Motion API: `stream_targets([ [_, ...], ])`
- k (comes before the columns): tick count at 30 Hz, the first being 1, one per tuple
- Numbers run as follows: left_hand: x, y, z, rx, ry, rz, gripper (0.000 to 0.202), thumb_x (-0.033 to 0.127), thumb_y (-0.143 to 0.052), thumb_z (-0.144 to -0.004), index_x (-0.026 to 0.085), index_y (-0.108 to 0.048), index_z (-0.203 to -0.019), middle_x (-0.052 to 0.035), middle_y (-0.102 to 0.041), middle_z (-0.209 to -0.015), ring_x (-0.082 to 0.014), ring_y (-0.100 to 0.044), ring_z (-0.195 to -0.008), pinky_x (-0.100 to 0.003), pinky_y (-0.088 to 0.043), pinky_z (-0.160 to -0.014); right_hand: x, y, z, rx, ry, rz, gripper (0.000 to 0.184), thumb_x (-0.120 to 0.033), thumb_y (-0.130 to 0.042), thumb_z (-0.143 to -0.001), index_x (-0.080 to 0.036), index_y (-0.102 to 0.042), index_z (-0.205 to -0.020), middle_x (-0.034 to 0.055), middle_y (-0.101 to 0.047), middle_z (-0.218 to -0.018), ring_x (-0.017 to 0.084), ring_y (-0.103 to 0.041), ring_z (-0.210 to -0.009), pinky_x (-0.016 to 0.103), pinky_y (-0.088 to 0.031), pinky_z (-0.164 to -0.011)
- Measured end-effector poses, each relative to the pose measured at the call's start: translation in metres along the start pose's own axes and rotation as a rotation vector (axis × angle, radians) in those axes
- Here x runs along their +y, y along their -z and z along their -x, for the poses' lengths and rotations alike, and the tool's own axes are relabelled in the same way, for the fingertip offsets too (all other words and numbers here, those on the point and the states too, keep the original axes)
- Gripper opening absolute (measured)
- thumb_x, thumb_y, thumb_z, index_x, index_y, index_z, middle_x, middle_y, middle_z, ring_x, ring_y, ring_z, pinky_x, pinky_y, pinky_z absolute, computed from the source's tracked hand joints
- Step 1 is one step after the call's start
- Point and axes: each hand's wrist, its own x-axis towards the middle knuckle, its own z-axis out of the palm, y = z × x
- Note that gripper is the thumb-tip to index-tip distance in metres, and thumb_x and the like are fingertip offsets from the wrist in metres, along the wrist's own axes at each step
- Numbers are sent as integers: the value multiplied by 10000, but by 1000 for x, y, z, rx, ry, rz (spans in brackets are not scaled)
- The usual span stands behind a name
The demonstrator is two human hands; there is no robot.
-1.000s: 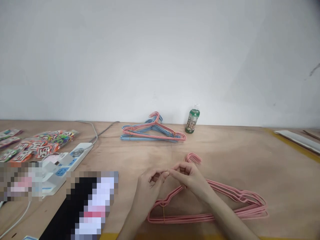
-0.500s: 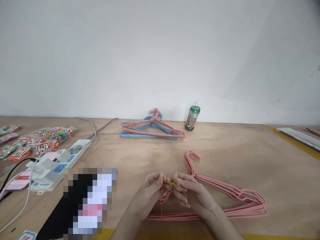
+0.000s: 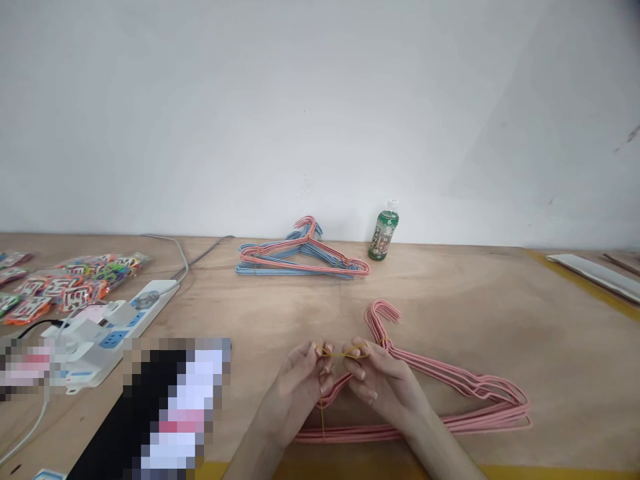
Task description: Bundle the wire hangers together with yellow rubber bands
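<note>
A thin yellow rubber band (image 3: 337, 355) stretches between my two hands, twisted into a narrow strand in the middle with a loop at each end. My left hand (image 3: 303, 387) pinches one end and my right hand (image 3: 385, 380) holds the other. Under and behind them lies a bundle of pink wire hangers (image 3: 465, 373), flat on the table, hooks pointing up and away. One yellow band circles the bundle at its left end, and another sits at the neck below the hooks. My hands cover part of the bundle's left side.
Pink and blue hangers (image 3: 303, 257) lie stacked near the wall, with a green bottle (image 3: 384, 233) beside them. To the left are a power strip (image 3: 120, 333) with cables, colourful small packets (image 3: 75, 287) and a blurred dark device (image 3: 115, 407). A white strip (image 3: 595, 277) lies far right.
My hands have drawn slightly apart, and the rubber band between them is now stretched longer, with open loops at its ends. The hangers stay where they were.
</note>
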Motion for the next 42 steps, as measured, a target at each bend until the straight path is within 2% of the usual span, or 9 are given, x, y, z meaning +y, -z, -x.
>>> stream_targets([
  [6,-4,-2,4,68,-119,-396,279,466,-610,-833,193,-553,-834,0,-509,-798,-107,-469,-696,-238,-418,-635,-3,1,3,65,54,-25,154,-267,-760,-717,-195,-676,-824,50,-612,-961,79,-431,-634,159,-335,-445],
  [12,-18,-7,9,-5,-565,-1264,177,245,-442,-941,211,-595,-857,-16,-604,-833,-137,-560,-800,-249,-450,-745,-13,-5,5,39,128,320,206,-300,-598,-873,-279,-673,-1063,76,-579,-1287,13,-298,-433,187,-236,-363],
  [18,-29,-4,10,-96,-891,-1734,276,83,-421,-895,221,-623,-1022,-33,-649,-852,-127,-586,-733,-224,-481,-678,-11,2,2,345,323,894,444,-445,-528,-901,-273,-556,-1309,34,-720,-812,47,-366,-416,207,-372,-446],
  [23,-29,-9,12,-206,-1093,-1806,325,33,-427,-873,182,-589,-1112,-41,-651,-886,-142,-624,-813,-260,-510,-775,-7,5,0,473,300,1129,610,-552,-601,-803,-172,-593,-1280,34,-716,-750,95,-472,-456,222,-394,-412],
  [26,-24,-15,17,-146,-956,-1776,332,133,-466,-906,212,-517,-1224,-37,-666,-965,-151,-637,-872,-271,-518,-803,-17,7,8,493,307,1287,602,-561,-605,-794,-167,-618,-1249,12,-697,-697,138,-554,-510,252,-456,-473],
  [31,-25,-28,12,21,-383,-1904,431,398,-558,-857,167,-500,-1216,-114,-640,-1110,-254,-622,-998,-363,-531,-804,-53,38,63,701,384,1527,500,-558,-630,-777,-206,-677,-1129,36,-733,-864,213,-669,-798,293,-521,-740],
  [35,-36,-43,-17,-108,-66,-2142,276,241,-559,-847,108,-583,-1088,-152,-650,-1034,-282,-637,-952,-381,-528,-752,-73,77,134,1021,402,1643,544,-633,-645,-705,-248,-688,-1088,53,-740,-946,274,-678,-925,320,-525,-788],
  [38,-44,-49,-37,-142,-9,-2189,267,22,-533,-767,96,-602,-1014,-150,-663,-976,-272,-655,-905,-350,-520,-708,-76,95,178,1283,286,1645,603,-701,-683,-587,-279,-706,-1017,46,-747,-846,317,-698,-835,346,-541,-663],
  [42,-44,-38,-38,-78,1,-2204,416,-117,-432,-657,96,-583,-981,-154,-659,-981,-268,-657,-904,-336,-499,-708,-72,100,201,1365,229,1584,613,-709,-646,-631,-303,-672,-1090,41,-743,-928,311,-693,-886,357,-543,-701],
])
